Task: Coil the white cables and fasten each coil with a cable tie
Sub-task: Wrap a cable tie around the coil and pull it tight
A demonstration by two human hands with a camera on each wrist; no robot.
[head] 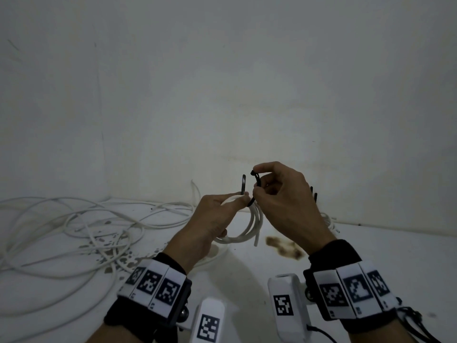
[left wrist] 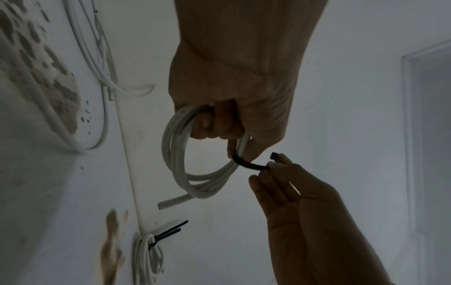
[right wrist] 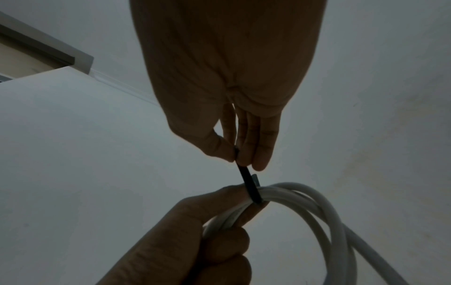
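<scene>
Left hand (head: 217,219) grips cable coil (head: 243,233) | right hand (head: 284,206) pinches cable tie (left wrist: 251,165) | both above table (head: 371,256)

Left hand (head: 217,219) grips small white cable coil (head: 243,231); right hand (head: 284,201) pinches black plastic cable tie (head: 257,185) looped just beside left grip.

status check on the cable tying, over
Left hand grips the white coil. Right hand pinches the black cable tie looped round it, not yet closed. Loose cables lie left; nothing blocking.
</scene>
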